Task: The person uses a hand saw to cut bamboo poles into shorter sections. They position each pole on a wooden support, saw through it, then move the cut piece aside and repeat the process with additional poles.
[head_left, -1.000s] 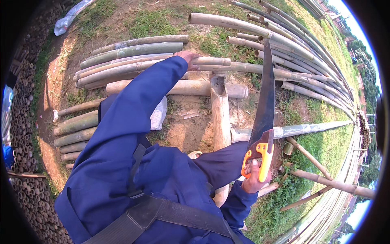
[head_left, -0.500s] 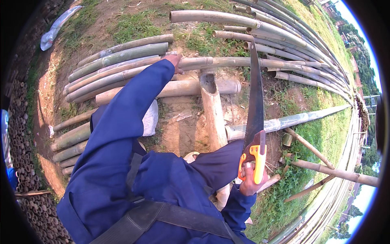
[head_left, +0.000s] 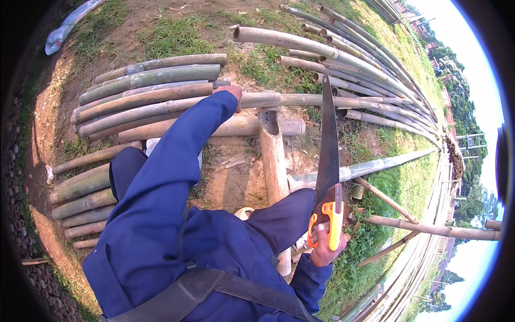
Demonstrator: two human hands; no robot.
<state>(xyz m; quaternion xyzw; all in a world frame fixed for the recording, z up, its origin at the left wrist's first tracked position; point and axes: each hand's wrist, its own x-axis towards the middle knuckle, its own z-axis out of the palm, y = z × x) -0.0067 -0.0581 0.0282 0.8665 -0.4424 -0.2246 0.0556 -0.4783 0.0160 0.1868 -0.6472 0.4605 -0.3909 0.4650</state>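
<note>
Saw (head_left: 328,163) stands at 3 o'clock of the view's middle, blade directed toward 12 o'clock, toothed edge facing 9 o'clock, orange handle at the lower end. Right hand (head_left: 326,249), at about 5 o'clock, is grasping that handle, fingers wrapped round it. Blade crosses in front of a long bamboo pole (head_left: 300,100) near 1 o'clock; contact between the two cannot be told. Left hand (head_left: 234,95), at 11 o'clock, lies on the same pole with fingers bent; firmness of its hold cannot be judged, part being hidden by the blue sleeve (head_left: 177,150). Below the pole, a thick log (head_left: 236,127) runs crosswise behind a pale post (head_left: 273,161) with a hollow top end. Bamboo lengths (head_left: 153,79) lie side by side at 10 o'clock; further short pieces (head_left: 86,201) lie between 8 and 9. Bundle of long poles (head_left: 365,67) fans out at 2 o'clock. Greenish pole (head_left: 370,168) extends toward 3 o'clock, beyond the blade. Trouser leg (head_left: 279,222) covers the lower part of the post.
</note>
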